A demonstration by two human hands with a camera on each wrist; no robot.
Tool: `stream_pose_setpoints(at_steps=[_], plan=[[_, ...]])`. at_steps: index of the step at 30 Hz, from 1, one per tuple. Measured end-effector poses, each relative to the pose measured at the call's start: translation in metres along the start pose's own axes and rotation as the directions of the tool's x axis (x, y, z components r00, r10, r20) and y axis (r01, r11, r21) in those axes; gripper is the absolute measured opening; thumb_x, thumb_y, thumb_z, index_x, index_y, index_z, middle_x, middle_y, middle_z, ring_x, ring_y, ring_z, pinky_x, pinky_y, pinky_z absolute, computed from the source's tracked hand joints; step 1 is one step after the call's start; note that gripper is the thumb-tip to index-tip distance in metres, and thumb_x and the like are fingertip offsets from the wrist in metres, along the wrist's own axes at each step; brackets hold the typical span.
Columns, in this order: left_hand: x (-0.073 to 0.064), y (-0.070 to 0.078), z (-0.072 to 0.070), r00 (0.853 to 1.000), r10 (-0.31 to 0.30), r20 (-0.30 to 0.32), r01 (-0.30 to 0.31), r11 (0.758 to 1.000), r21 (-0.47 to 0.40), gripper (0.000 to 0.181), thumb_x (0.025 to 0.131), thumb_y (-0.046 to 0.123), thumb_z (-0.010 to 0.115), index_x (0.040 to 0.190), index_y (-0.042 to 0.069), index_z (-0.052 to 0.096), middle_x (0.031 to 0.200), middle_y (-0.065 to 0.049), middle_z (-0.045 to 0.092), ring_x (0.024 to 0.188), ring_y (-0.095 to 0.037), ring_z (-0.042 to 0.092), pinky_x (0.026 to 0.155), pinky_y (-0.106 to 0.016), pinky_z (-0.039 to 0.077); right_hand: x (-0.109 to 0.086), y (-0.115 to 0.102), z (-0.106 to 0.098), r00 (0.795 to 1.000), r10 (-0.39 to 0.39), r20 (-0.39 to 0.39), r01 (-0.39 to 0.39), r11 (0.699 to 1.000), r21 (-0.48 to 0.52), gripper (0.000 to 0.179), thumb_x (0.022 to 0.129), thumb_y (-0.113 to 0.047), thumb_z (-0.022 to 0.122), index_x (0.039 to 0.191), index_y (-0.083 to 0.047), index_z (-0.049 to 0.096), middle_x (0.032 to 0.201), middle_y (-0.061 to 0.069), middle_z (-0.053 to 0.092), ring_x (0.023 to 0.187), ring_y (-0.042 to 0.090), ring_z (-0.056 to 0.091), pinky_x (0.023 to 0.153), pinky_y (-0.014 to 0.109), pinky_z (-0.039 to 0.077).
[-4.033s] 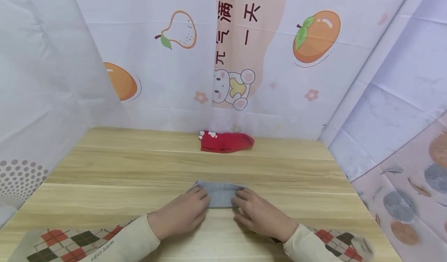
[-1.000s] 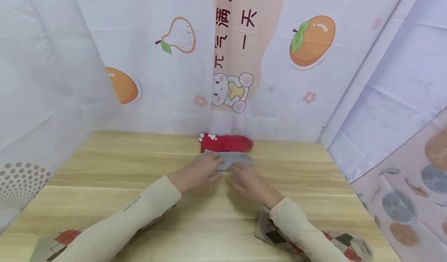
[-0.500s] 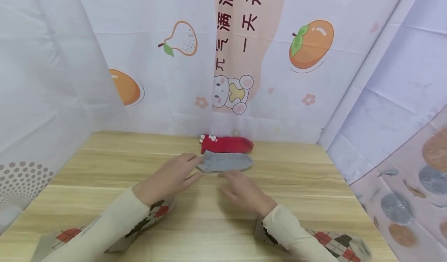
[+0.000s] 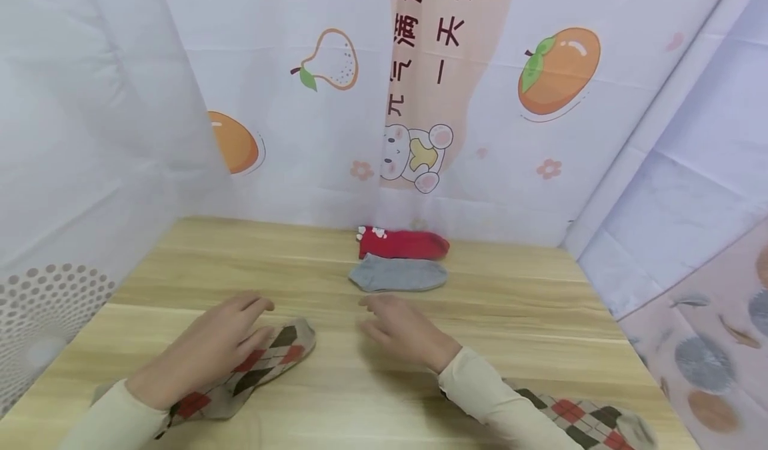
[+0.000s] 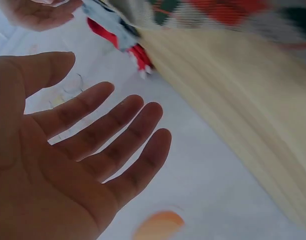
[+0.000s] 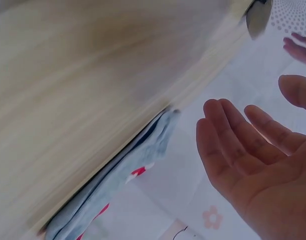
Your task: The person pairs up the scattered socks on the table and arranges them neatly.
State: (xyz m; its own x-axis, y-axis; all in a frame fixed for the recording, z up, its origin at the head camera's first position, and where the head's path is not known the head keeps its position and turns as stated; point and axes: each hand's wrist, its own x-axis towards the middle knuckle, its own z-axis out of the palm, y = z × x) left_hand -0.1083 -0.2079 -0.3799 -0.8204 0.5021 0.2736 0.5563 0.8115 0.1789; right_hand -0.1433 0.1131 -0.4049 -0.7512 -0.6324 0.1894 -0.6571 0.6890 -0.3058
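Observation:
My left hand [image 4: 210, 343] hovers over an argyle sock [image 4: 279, 357] on the left side of the table, fingers apart and holding nothing, as the left wrist view also shows. The right hand [image 4: 408, 330] is just in front of a grey sock [image 4: 399, 274], its fingers relaxed and nothing in them. That grey sock lies flat, directly in front of a red sock [image 4: 408, 245] with white figures at its cuff. Partly under my right forearm is a second argyle sock [image 4: 579, 413]. In the right wrist view the grey sock [image 6: 118, 177] shows edge-on.
The wooden table [image 4: 336, 397] meets a printed curtain [image 4: 288, 143] along its back edge. A plain white curtain [image 4: 102, 137] hangs at the left, and a patterned one [image 4: 708, 237] at the right.
The grey sock was carried away from me to the red sock and let go. My left hand then moved left and back to the argyle sock; the right hand stayed near the grey sock.

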Motion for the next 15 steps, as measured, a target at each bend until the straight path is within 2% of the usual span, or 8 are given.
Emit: stream_pose_setpoints(at_steps=[3,7,10,15], plan=[[-0.019,-0.015,-0.004,0.996,-0.084,0.02,0.084,0.996,-0.014,0.031,0.094,0.026,0.07,0.117,0.005,0.065,0.116,-0.012,0.066,0.1,-0.032,0.066,0.078,-0.048,0.056,0.006,-0.006,0.003,1.0,-0.009,0.013,0.009,1.0,0.013,0.035,0.101,-0.025,0.058,0.13,-0.006,0.058,0.126,0.007,0.065,0.112,0.018,0.063,0.099,0.036,0.05],[-0.042,-0.036,-0.009,0.977,-0.199,0.074,0.201,0.98,-0.017,0.031,0.094,0.025,0.069,0.116,0.004,0.064,0.113,-0.015,0.066,0.096,-0.034,0.066,0.076,-0.053,0.055,0.017,-0.016,0.011,0.999,-0.025,0.035,0.024,0.999,0.023,0.035,0.102,-0.027,0.057,0.13,-0.007,0.059,0.124,0.005,0.066,0.107,0.014,0.065,0.097,0.034,0.05],[-0.057,-0.05,-0.01,0.962,-0.251,0.108,0.251,0.968,0.015,0.03,0.093,0.025,0.07,0.112,0.002,0.065,0.107,-0.015,0.067,0.093,-0.035,0.065,0.075,-0.054,0.054,0.025,-0.024,0.015,0.998,-0.031,0.054,0.03,0.999,0.018,0.035,0.102,-0.029,0.055,0.131,-0.009,0.059,0.122,0.003,0.067,0.106,0.012,0.065,0.095,0.032,0.051],[-0.084,-0.072,-0.005,0.946,-0.293,0.136,0.286,0.956,0.072,0.033,0.089,0.027,0.074,0.108,0.001,0.067,0.103,-0.013,0.067,0.091,-0.037,0.064,0.076,-0.055,0.053,0.037,-0.037,0.022,0.996,-0.03,0.082,0.028,0.999,0.027,0.042,0.105,-0.038,0.047,0.133,-0.009,0.057,0.122,0.004,0.068,0.105,0.01,0.065,0.092,0.031,0.052]])
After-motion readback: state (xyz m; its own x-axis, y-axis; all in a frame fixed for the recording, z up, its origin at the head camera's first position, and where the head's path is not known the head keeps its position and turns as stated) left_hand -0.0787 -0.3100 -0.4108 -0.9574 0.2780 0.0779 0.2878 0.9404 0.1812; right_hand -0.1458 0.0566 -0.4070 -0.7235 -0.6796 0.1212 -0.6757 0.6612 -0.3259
